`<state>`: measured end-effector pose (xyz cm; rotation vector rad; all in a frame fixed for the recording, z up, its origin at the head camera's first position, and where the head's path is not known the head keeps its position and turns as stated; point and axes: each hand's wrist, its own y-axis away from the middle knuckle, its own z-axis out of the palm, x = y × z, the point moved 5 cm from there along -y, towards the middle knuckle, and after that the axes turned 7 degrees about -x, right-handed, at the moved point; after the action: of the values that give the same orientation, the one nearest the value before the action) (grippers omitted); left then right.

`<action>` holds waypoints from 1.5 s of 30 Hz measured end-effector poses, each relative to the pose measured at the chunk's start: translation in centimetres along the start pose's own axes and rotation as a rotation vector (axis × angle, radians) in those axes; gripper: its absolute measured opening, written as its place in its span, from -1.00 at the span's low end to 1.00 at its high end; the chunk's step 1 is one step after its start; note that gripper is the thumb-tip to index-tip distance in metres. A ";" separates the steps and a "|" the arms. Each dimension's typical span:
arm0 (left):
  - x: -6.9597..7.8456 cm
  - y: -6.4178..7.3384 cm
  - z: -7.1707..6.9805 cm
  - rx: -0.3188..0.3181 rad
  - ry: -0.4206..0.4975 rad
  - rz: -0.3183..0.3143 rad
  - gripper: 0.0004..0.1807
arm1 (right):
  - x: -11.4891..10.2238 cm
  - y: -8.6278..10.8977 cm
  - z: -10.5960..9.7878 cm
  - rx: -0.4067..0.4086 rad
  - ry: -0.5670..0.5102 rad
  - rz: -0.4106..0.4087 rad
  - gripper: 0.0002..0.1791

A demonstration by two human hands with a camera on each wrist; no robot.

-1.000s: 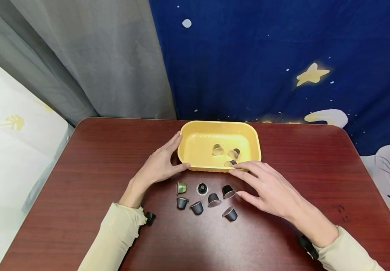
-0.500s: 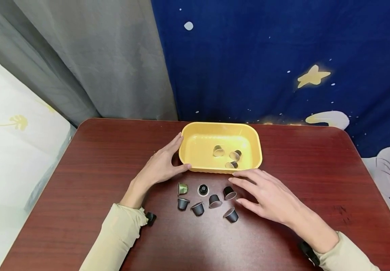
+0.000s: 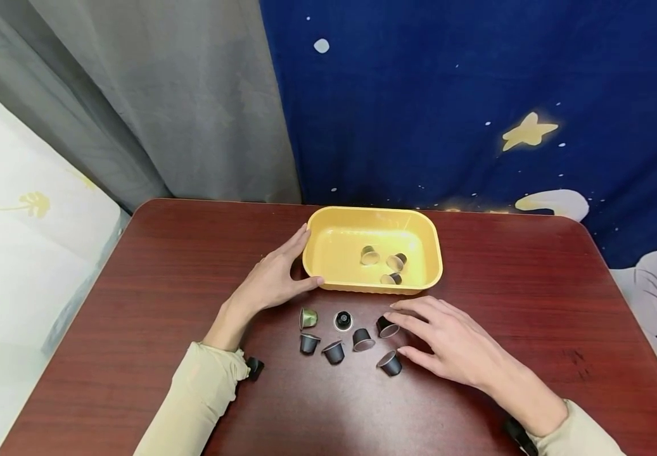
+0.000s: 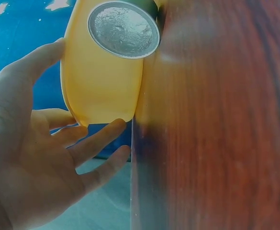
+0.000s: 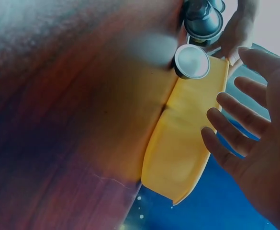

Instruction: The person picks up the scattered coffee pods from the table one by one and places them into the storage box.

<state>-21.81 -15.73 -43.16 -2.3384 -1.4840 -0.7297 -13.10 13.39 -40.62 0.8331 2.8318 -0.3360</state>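
My left hand point(image 3: 274, 275) rests against the left end of a yellow plastic basin point(image 3: 328, 283), its thumb at the front wall and its fingers along the side. In the left wrist view those fingers point(image 4: 99, 143) look straight and spread. Three dark coffee capsules lie inside the basin, one of them a capsule point(image 3: 369, 254) near the middle. My right hand point(image 3: 448, 339) hovers, fingers apart, over a black coffee capsule point(image 3: 388, 328) that it partly hides. Its thumb is close to another dark capsule point(image 3: 389, 363). The right wrist view shows a gap between the fingers and a capsule point(image 5: 192, 62).
More capsules lie in front of the basin: a green one point(image 3: 308, 318), one standing upside down point(image 3: 343, 321), and dark ones such as a capsule point(image 3: 333, 352). The brown table point(image 3: 151, 304) ends at a grey curtain point(image 3: 208, 101) and a blue curtain point(image 3: 396, 114) behind.
My right hand has drawn back from the basin's front rim toward me and now sits over the black capsule. The left hand has stayed at the basin.
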 end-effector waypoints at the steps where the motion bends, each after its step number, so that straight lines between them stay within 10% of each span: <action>1: 0.0 0.0 0.0 -0.001 -0.001 0.002 0.08 | 0.0 0.0 0.1 -0.001 0.000 -0.001 -0.43; 45: 0.2 0.0 0.0 -0.007 0.014 -0.001 0.10 | 0.9 -1.5 2.5 0.002 -0.017 -0.065 -0.56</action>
<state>-21.71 -15.61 -43.11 -2.3329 -1.4789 -0.7514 -14.42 11.96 -42.96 0.7355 2.8479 -0.3536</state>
